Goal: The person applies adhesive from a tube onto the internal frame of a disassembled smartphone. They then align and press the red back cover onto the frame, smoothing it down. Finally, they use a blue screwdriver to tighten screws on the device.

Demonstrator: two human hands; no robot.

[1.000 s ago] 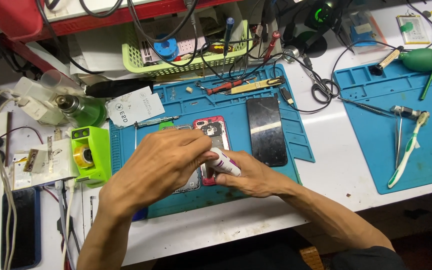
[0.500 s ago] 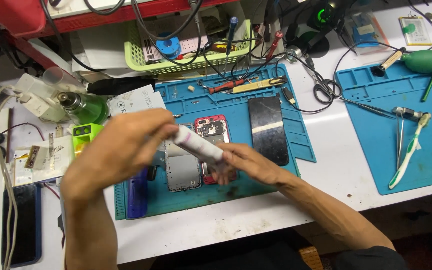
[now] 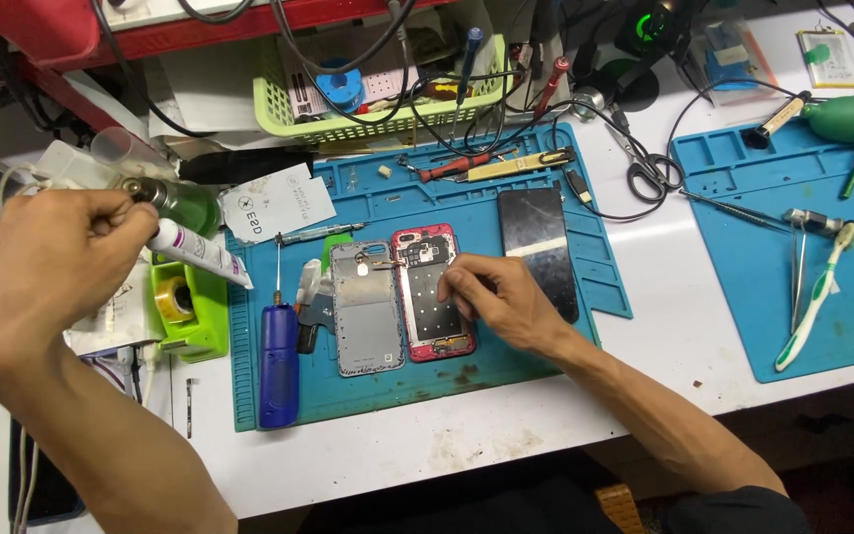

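The white glue tube is pinched in the left hand, over the green tape holder; the right hand presses fingertips on the red phone frame beside the grey back cover, on the blue mat.

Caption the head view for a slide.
Left hand lifts a white tube aside; right hand rests on the opened red phone.
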